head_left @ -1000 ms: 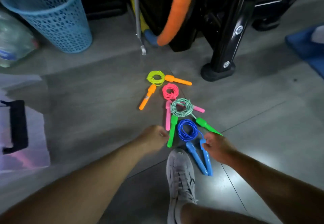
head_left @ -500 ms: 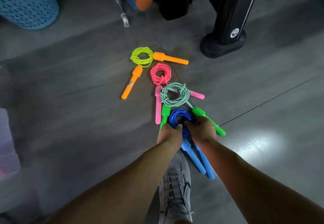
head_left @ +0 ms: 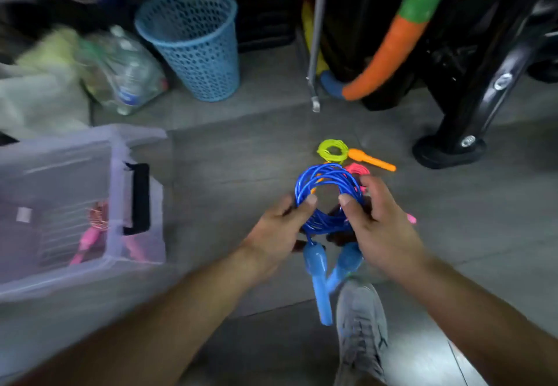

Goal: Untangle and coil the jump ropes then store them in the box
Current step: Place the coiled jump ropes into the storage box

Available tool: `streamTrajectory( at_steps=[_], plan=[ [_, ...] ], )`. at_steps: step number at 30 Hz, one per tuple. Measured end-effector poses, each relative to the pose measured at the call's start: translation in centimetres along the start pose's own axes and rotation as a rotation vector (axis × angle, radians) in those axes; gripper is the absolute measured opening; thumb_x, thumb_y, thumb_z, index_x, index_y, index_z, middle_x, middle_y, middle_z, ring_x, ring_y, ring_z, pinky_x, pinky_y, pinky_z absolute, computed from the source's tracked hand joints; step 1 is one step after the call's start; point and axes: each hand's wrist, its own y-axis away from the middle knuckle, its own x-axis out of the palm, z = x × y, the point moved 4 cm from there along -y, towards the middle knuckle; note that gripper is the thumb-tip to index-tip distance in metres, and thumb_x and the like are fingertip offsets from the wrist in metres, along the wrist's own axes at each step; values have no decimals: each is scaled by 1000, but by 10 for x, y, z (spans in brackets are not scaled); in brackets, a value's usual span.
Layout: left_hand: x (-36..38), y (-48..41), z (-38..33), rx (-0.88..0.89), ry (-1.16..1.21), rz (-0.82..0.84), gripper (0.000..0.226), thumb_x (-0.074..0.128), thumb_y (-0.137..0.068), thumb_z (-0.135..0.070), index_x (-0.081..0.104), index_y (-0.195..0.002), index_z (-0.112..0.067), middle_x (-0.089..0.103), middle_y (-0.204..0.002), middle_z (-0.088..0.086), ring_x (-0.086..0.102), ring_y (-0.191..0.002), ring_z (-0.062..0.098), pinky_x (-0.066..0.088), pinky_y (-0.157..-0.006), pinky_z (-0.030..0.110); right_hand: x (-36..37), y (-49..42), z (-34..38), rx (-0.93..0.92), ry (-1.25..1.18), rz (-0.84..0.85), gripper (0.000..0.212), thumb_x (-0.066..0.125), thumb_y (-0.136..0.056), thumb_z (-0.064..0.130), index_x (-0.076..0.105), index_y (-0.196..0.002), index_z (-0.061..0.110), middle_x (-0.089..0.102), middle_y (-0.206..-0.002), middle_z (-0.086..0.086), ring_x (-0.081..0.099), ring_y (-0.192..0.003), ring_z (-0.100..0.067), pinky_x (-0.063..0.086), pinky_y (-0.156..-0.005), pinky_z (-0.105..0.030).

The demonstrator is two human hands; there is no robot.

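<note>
The coiled blue jump rope (head_left: pixel 324 180) is lifted off the floor, its two blue handles (head_left: pixel 317 277) hanging down. My left hand (head_left: pixel 280 231) pinches the coil's left side and my right hand (head_left: pixel 380 228) pinches its right side. Behind the coil on the floor lie a yellow-green coiled rope (head_left: pixel 332 150) with an orange handle (head_left: pixel 371 160) and part of a pink coil (head_left: pixel 357 169). The clear plastic box (head_left: pixel 114 198) with a black latch stands at the left; inside it lies a rope with pink handles (head_left: pixel 87 240). The green rope is hidden.
A blue mesh basket (head_left: pixel 193 41) and a bag of plastic bottles (head_left: pixel 123 71) stand at the back left. A black machine base (head_left: pixel 450 150), a metal pole (head_left: pixel 315 53) and an orange-green foam tube (head_left: pixel 389 53) are at the back right. My grey shoe (head_left: pixel 360 331) is below the handles.
Both hands closed on the blue rope and raised it from the floor. The view has swung left, bringing the clear box and the basket into sight.
</note>
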Motion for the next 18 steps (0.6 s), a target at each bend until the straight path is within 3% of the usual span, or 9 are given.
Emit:
streamTrajectory(
  at_steps=[3, 5, 8, 10, 15, 18],
  plan=[
    [-81, 35, -61, 122, -54, -65, 25, 50, -102, -37, 58, -92, -16, 65, -65, 3, 63, -54, 23, 50, -56, 33, 62, -6, 74, -44, -61, 129, 12, 58, -99, 31, 55, -107, 24, 67, -76, 0, 65, -48, -21, 51, -51, -29],
    [-141, 60, -90, 177, -105, -117, 30, 47, -104, -38, 50, -88, -12, 54, -56, 2, 54, -46, 24, 46, -55, 34, 113, -7, 112, -60, -136, 237, 15, 62, -98, 27, 57, -109, 19, 61, -62, 6, 55, -43, -19, 47, -53, -33],
    [-232, 96, -116, 232, -138, -187, 32, 52, -103, -36, 52, -95, -5, 41, -55, 6, 40, -43, 19, 45, -47, 28, 198, -7, 159, -88, -219, 403, 8, 62, -98, 19, 58, -105, 21, 57, -60, 5, 47, -43, -15, 45, -57, -41],
    [-292, 114, -121, 221, -101, -257, 24, 55, -102, -29, 56, -101, -5, 42, -57, 6, 38, -42, 15, 42, -45, 25, 257, -8, 187, -88, -260, 454, 10, 60, -99, 16, 58, -101, 25, 58, -58, 5, 45, -40, -12, 44, -51, -36],
    [-437, 127, -109, 243, -76, -523, 16, 63, -98, -22, 63, -98, -6, 47, -78, 14, 42, -46, 15, 43, -50, 27, 411, -29, 217, 9, -321, 497, 19, 61, -99, 15, 57, -117, 12, 63, -75, -4, 52, -41, -14, 45, -40, -23],
    [-503, 115, -88, 222, -89, -695, 13, 65, -96, -22, 65, -95, -10, 54, -71, 8, 44, -45, 13, 45, -48, 25, 490, -45, 206, 11, -258, 521, 20, 60, -100, 18, 54, -115, 7, 64, -81, -5, 56, -39, -10, 46, -39, -21]
  ],
)
